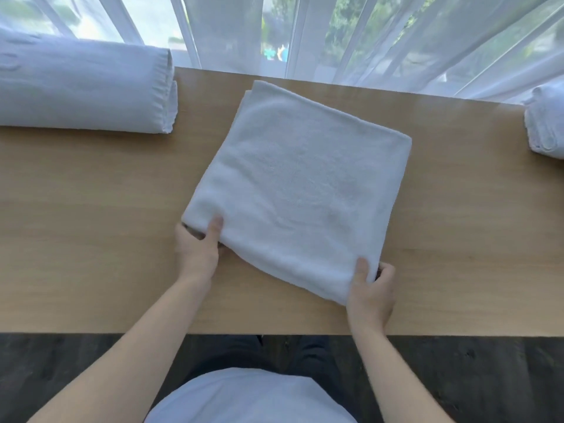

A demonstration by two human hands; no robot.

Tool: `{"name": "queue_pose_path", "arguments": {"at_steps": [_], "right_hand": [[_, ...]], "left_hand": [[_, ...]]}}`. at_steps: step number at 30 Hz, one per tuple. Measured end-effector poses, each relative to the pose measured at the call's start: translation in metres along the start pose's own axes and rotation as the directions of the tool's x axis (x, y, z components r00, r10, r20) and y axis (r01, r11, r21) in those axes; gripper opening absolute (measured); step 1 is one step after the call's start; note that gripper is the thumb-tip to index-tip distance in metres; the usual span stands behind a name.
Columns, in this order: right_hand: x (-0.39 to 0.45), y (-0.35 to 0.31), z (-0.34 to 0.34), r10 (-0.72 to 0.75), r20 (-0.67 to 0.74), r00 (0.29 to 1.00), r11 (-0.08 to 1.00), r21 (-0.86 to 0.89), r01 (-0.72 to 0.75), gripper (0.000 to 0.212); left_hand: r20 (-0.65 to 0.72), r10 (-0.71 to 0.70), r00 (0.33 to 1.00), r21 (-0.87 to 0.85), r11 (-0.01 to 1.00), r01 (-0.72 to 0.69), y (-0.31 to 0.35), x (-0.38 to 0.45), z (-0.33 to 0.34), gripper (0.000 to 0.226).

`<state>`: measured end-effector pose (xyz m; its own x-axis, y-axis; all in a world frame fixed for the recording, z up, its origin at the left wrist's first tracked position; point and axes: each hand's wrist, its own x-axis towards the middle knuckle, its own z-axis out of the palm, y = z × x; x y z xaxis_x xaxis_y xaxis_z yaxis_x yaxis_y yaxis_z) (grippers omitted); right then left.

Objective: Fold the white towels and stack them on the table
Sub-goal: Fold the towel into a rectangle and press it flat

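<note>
A white towel (296,184), folded into a rough square, lies slanted in the middle of the wooden table (91,239). My left hand (198,248) pinches its near left corner, thumb on top and fingers underneath. At the near right corner, my right hand (370,294) holds the towel the same way. A pile of white towels (82,87) sits at the table's far left. Another white towel (546,123) lies at the far right edge, partly out of view.
Sheer white curtains (335,35) hang just behind the table's far edge. The table's near edge (91,332) runs across in front of my body, with dark floor below.
</note>
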<state>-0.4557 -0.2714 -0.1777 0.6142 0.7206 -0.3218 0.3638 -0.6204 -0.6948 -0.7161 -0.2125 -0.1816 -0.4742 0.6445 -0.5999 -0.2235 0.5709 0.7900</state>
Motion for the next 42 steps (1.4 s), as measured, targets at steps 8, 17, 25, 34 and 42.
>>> {"name": "queue_pose_path", "arguments": {"at_steps": [8, 17, 25, 34, 42], "right_hand": [[-0.046, 0.001, 0.027, -0.773, 0.536, 0.340, 0.382, -0.035, 0.924, 0.034], [0.032, -0.036, 0.040, -0.522, 0.534, 0.665, 0.456, -0.484, 0.747, 0.063], [0.047, -0.050, 0.049, -0.526, 0.543, 0.655, 0.451, -0.475, 0.756, 0.063], [0.137, -0.044, 0.014, -0.397, 0.645, 0.652, 0.374, -0.535, 0.757, 0.066], [0.130, -0.097, 0.079, -0.599, 0.670, 0.438, 0.240, -0.372, 0.897, 0.063]], "left_hand": [[0.153, 0.156, 0.976, 0.225, 0.956, -0.189, 0.028, 0.017, 0.027, 0.094], [0.344, 0.275, 0.898, 0.402, 0.821, -0.405, 0.013, 0.028, 0.016, 0.057], [0.595, 0.606, 0.528, 0.632, 0.053, -0.773, -0.009, 0.010, 0.048, 0.052], [0.662, 0.396, 0.637, 0.706, -0.043, -0.707, -0.020, 0.005, 0.080, 0.073], [0.652, 0.373, 0.661, 0.735, -0.096, -0.671, -0.020, 0.008, 0.084, 0.078]]}}
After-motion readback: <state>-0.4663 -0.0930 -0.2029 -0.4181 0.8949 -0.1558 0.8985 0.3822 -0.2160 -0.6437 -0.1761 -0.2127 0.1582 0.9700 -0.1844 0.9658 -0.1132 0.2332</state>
